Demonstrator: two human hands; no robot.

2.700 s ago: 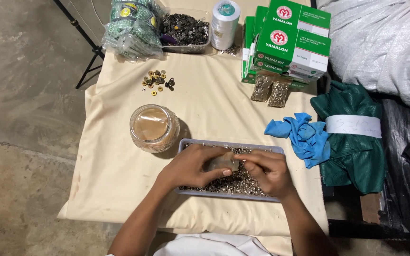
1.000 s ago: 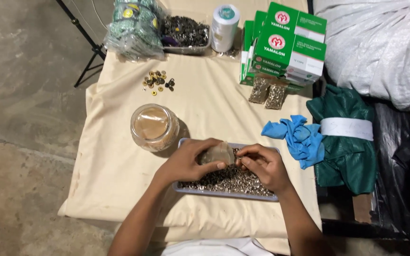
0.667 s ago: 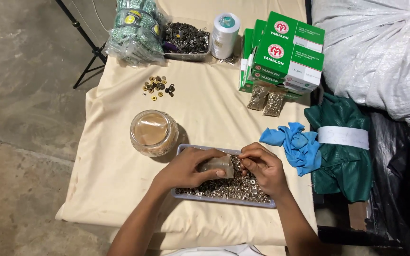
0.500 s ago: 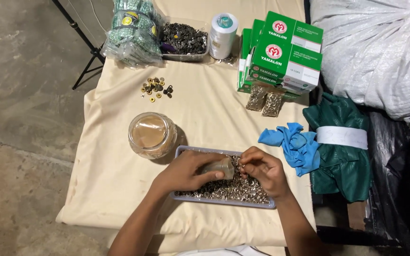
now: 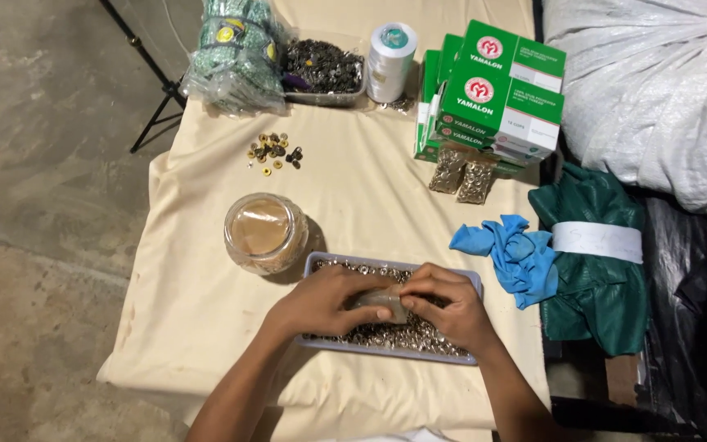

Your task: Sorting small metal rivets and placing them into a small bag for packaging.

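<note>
Over a grey tray [image 5: 475, 288] of small metal eyelets [image 5: 419, 334], the left hand [image 5: 326, 299] and right hand [image 5: 443, 307] together pinch a small clear bag [image 5: 380, 299], lying crosswise between them.

Glass jar [image 5: 265, 233], green boxes [image 5: 491, 94] (stacked), blue cloth [image 5: 509, 254], perhaps loose eyelets [image 5: 273, 153]

Jar [image 5: 265, 232] left of tray [image 5: 314, 263], cloth [image 5: 511, 255] right of it, boxes [image 5: 494, 96] behind, all on table [image 5: 362, 188]

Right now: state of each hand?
Left hand: closed on the small clear bag, over the grey tray.
Right hand: pinching the same bag.
</note>
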